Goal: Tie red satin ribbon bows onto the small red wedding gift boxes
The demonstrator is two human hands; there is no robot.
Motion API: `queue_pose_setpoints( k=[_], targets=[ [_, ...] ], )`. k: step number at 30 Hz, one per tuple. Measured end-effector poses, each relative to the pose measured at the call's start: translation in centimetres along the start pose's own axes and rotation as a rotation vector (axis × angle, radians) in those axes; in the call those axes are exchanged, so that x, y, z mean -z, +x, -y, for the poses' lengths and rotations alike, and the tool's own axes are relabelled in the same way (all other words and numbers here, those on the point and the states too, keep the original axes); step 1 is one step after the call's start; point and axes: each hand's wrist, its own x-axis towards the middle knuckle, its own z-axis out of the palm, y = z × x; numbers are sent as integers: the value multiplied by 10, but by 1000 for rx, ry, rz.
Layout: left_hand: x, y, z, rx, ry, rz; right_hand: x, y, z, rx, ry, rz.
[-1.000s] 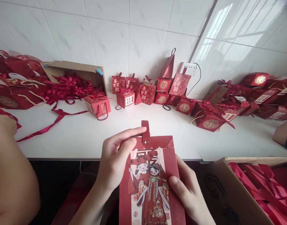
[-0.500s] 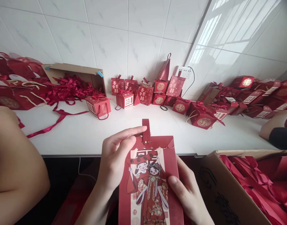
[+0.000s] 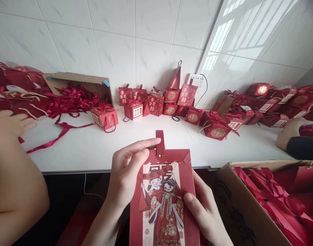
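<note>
Grasped red box with left hand at top edge, right hand at side edge. Had room over table before small boxes.

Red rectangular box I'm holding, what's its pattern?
The box shows two robed cartoon figures on cream; head view.

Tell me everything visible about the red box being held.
The red box, seemingly card, shows two robed cartoon figures below a scalloped edge; a strap rises from its top. It's held before the table, its bottom out of frame: left hand at the strap and upper corner, right hand gripping the other side.
</note>
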Motion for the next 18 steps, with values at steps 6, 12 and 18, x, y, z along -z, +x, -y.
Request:
queue_pose_setpoints(
  k=[6, 12, 18],
  targets=[
    [-8, -2, -9, -15, -7, -41, 2, -9, -3, -45, -39, -83],
    [-14, -3, -13, -10, 6, -19, 12, -24, -20, -63, -52, -132],
    [-14, 1, -9, -22, 34, 62, 12, -25, -19, -84, -36, -179]
  ],
)
